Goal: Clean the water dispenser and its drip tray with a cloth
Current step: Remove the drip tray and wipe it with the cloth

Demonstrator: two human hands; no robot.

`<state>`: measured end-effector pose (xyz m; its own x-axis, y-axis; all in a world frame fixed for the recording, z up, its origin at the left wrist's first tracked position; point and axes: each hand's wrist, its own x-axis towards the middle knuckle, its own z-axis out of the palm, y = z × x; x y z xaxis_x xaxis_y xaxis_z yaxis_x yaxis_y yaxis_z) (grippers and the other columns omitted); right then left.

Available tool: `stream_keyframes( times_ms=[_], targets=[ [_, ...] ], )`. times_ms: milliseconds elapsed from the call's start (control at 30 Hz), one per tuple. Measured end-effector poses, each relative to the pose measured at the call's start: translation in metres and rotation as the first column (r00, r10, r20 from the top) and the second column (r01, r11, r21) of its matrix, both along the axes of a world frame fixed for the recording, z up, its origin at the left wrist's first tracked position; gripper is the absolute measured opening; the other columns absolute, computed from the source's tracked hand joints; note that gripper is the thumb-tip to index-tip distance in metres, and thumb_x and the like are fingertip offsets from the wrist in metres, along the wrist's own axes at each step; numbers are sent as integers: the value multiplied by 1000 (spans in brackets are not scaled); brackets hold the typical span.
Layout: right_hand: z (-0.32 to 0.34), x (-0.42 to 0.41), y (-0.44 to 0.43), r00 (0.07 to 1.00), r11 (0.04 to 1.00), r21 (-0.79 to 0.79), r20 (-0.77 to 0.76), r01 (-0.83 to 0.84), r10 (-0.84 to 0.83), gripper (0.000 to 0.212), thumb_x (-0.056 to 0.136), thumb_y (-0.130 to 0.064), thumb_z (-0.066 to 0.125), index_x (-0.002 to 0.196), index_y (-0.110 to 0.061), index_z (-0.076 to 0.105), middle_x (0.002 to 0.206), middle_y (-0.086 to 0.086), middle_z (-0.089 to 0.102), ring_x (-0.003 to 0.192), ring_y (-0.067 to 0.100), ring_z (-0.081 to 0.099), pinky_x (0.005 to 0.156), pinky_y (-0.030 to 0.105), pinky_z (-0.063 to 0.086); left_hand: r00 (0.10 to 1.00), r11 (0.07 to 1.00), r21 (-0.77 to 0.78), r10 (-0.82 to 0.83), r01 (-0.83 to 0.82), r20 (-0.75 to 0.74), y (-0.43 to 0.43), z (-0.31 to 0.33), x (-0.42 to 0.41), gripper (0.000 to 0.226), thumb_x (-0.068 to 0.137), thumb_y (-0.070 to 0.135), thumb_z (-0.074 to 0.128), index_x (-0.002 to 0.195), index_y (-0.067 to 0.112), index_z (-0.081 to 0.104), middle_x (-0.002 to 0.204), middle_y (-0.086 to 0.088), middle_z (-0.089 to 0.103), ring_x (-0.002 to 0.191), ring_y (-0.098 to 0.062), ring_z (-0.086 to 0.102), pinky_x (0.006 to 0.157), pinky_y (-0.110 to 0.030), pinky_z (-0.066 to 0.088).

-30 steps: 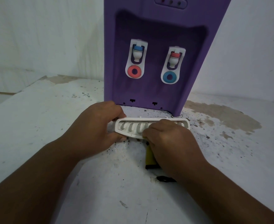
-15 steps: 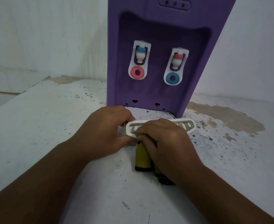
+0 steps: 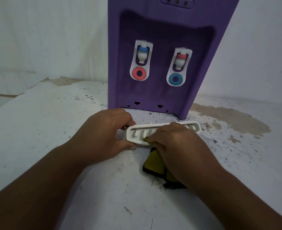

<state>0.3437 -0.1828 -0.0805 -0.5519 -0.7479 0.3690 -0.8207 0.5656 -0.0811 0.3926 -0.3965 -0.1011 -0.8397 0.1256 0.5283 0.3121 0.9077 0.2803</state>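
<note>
Head camera, over a speckled white table (image 3: pixel 54 130): a person works on the white slotted drip tray (image 3: pixel 194 127), which is off the purple water dispenser (image 3: pixel 160 95) and held just above the tabletop, near the machine's foot. The left hand (image 3: pixel 107 133) grips the tray's left end, fingers curled over the far rim and thumb along the near edge. The right hand (image 3: pixel 175 143) is closed around a bunched yellow cloth (image 3: pixel 153 161), with its fingertips pressing a fold into the slots near the tray's middle; the rest of the cloth trails toward the viewer under the wrist.

The tray looks like thin moulded plastic. It is probably light and stiff along its frame, weaker at the narrow bars between slots, and likely slick once damp. The solid end rims seem the safest places to hold, leaving the bars free for wiping. The soft cloth should squeeze into the openings, though hard pressure at mid-span could bow the piece.

On the dispenser's front, two small mounting slots (image 3: pixel 137 103) sit below the blue-capped tap (image 3: pixel 142 54) and the red-capped tap (image 3: pixel 181 61).
</note>
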Motion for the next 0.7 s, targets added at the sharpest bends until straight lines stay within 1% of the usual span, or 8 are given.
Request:
stream_keyframes(
  times_ms=[67, 100, 167, 233, 367, 467, 600, 700],
  targets=[
    [5, 1, 3, 998, 998, 46, 33, 43, -44, 24, 84, -4, 68, 100, -19, 79, 99, 3, 73, 94, 24, 62, 86, 40, 51, 1000, 1000, -5, 2, -2, -8, 0, -1, 0, 46, 63, 50, 90, 98, 29, 69, 94, 16, 69, 81, -5, 60, 64, -21, 49],
    [8, 0, 7, 997, 996, 63, 34, 61, -63, 25, 87, -8, 65, 103, -23, 77, 102, -1, 71, 97, 19, 60, 88, 35, 48, 1000, 1000, -2, 4, -4, -11, -1, -1, -1, 46, 63, 49, 90, 98, 29, 70, 94, 16, 69, 81, -5, 61, 64, -19, 48],
    [12, 0, 14, 993, 995, 43, 67, 92, -95, 25, 93, -12, 59, 104, -26, 77, 103, -5, 71, 98, 14, 58, 88, 30, 45, 1000, 1000, 3, 7, -7, -9, 0, -2, -2, 46, 63, 49, 90, 99, 28, 70, 93, 16, 69, 80, -4, 60, 64, -16, 46],
    [15, 0, 15, 991, 995, 13, 84, 100, -101, 25, 96, -14, 57, 105, -27, 77, 104, -7, 72, 99, 14, 59, 88, 31, 45, 1000, 1000, 0, 8, -8, -8, 0, -2, -2, 45, 63, 50, 89, 99, 29, 70, 93, 17, 68, 81, -4, 60, 65, -17, 47],
    [16, 0, 17, 981, 983, 108, 105, 151, -163, 31, 97, -16, 53, 114, -34, 72, 113, -10, 67, 104, 9, 56, 92, 21, 41, 1000, 1000, 16, 8, -8, 6, -1, -3, -2, 45, 63, 48, 90, 99, 30, 69, 95, 18, 68, 83, -3, 60, 68, -19, 48],
    [21, -8, 28, 963, 969, 99, 124, 228, -239, 34, 95, -13, 54, 112, -36, 73, 111, -10, 68, 101, 11, 59, 92, 23, 45, 1000, 999, 31, 12, -12, 6, -4, -2, -2, 46, 63, 48, 90, 99, 29, 70, 96, 18, 68, 84, -3, 61, 69, -17, 48],
    [20, -11, 30, 962, 964, 111, 103, 241, -252, 34, 96, -14, 53, 115, -36, 72, 112, -8, 69, 102, 12, 58, 91, 22, 44, 999, 999, 42, 19, -20, 33, -5, -5, -2, 45, 63, 49, 90, 98, 30, 69, 96, 21, 65, 86, -1, 59, 69, -16, 47],
    [16, -11, 30, 971, 972, 101, 90, 213, -222, 29, 96, -17, 54, 109, -34, 74, 109, -9, 69, 101, 12, 58, 91, 24, 44, 998, 996, 75, 34, -37, 50, -7, -7, -2, 45, 64, 49, 89, 94, 43, 56, 93, 30, 57, 88, 3, 56, 67, -13, 41]
  ],
)
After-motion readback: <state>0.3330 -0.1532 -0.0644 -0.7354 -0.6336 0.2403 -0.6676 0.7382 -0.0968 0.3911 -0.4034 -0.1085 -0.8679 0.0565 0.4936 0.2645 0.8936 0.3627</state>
